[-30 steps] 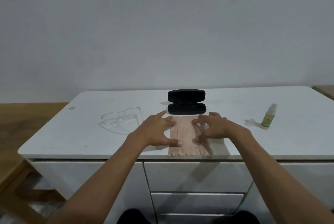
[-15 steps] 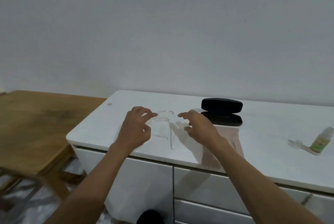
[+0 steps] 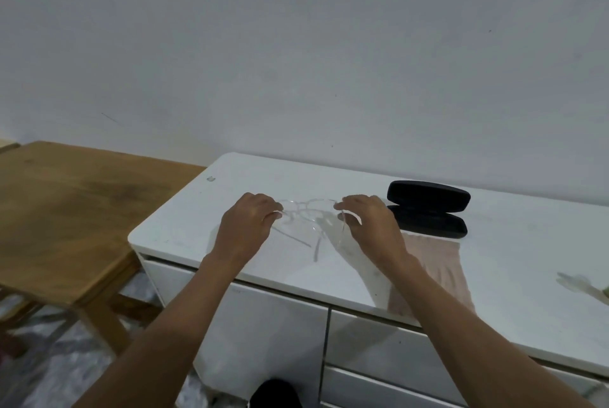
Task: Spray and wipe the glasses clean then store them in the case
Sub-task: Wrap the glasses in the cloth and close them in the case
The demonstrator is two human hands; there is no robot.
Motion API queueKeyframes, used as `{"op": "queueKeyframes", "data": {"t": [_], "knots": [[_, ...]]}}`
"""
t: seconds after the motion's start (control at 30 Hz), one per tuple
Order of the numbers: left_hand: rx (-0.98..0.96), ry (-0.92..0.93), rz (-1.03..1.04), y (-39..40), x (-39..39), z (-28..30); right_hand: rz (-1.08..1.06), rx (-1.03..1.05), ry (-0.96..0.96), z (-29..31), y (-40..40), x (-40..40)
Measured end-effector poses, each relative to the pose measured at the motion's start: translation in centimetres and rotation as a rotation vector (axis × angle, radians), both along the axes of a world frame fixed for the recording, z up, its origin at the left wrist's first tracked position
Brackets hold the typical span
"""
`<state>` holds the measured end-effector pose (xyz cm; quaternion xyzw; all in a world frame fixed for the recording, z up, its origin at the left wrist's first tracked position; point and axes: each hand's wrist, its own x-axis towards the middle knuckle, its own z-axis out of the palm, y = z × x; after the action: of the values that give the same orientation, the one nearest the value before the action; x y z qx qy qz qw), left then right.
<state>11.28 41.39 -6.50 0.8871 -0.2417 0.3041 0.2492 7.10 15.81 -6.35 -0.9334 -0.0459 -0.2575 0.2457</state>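
Left hand [image 3: 245, 229] and right hand [image 3: 370, 226] each pinched one end of the clear glasses [image 3: 308, 215], lifted just above the white cabinet top [image 3: 184, 226]. Frame's long axis ran hand to hand, neither nearer. Open black case [image 3: 428, 208] sat right of the glasses, cloth [image 3: 438, 259] in front of it.
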Motion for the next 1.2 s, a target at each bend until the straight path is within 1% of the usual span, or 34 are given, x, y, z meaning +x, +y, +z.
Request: {"op": "queueKeyframes", "data": {"t": [0.07,0.13,0.27,0.4,0.53,0.7,0.9,1.2], "knots": [[-0.058,-0.031,0.017,-0.3,0.3,-0.1,-0.009,0.070,-0.021,0.6,-0.3,0.2],[-0.155,-0.017,0.032,-1.0,0.6,0.1,-0.004,0.131,-0.034,1.4,-1.0,0.3],[-0.369,0.093,-0.036,-3.3,0.9,0.9,-0.018,0.197,-0.058,2.9,-3.3,-0.5],[-0.448,0.212,-0.154,-7.1,0.6,1.9,-0.092,0.263,-0.041,3.8,-6.7,-2.6],[-0.422,0.357,-0.268,-11.3,-0.6,2.3,-0.191,0.300,-0.026,3.7,-10.5,-5.9],[-0.363,0.443,-0.371,-15.5,-2.7,2.1,-0.280,0.313,-0.024,2.8,-14.1,-10.0],[-0.305,0.497,-0.419,-17.5,-4.5,1.6,-0.328,0.333,-0.001,1.4,-15.9,-12.9],[-0.257,0.498,-0.388,-16.5,-5.4,1.1,-0.281,0.349,0.007,0.5,-15.5,-13.8]]}}
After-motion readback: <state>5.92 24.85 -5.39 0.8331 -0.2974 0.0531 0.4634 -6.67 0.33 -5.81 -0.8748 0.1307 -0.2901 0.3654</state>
